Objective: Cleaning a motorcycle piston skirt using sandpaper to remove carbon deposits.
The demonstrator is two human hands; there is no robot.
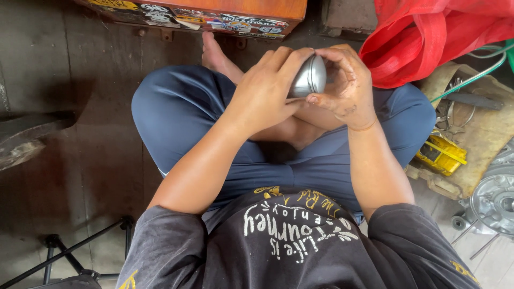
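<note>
The person sat cross-legged on the floor and held a small rounded silver metal cap up over the lap, between both hands. The left hand was curled closed around the near side of the cap, fingers wrapped over its top and the thumb tucked beneath. The right hand was closed on the far side, its fingers bent over the rim and the thumb pressed against the lower edge; the fingers looked smudged with grease. Only a strip of the cap's shiny side showed between the two hands, so its full shape could not be told.

Judging by the opposed grips, the step in hand seemed to be working the cap by hand, twisting or prying at it, or turning it over to inspect it. A next move would have called for a firm hold with one hand while the other turned or pulled, since the smooth metal and greasy fingers could slip.

To the right lay a red bag, a yellow tool on a worn cloth, and a grey engine part. A wooden box with stickers stood ahead.
</note>
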